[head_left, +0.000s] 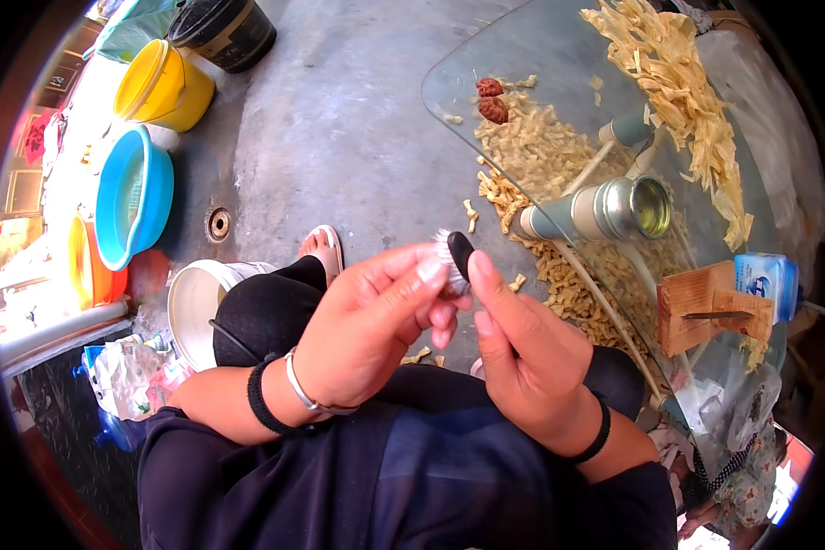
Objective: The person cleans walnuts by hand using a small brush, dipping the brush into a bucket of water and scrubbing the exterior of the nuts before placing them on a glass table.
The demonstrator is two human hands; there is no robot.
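Note:
Both my hands meet in the middle of the view around a small brush [460, 256] with a black oval back and whitish bristles. The thumb and fingertips of my left hand [368, 316] pinch it on the bristle side. From the other side, my right hand [533, 354] holds the black back between thumb and finger. Part of the bristles is hidden by the fingers. To the right, two wrinkled reddish-brown walnuts [491, 108] lie on the glass tabletop [522, 51]. A wooden stand [694, 302] with a metal blade [718, 315] is at the table's near right part.
Small yellowish knotted pieces [533, 137] are heaped below the glass; long pale strips [687, 89] lie on it. A blue-white package [766, 278] stands by the wooden stand. At left are a white bucket [189, 309], blue basin [158, 185], yellow bucket [192, 89] and black bucket [247, 41].

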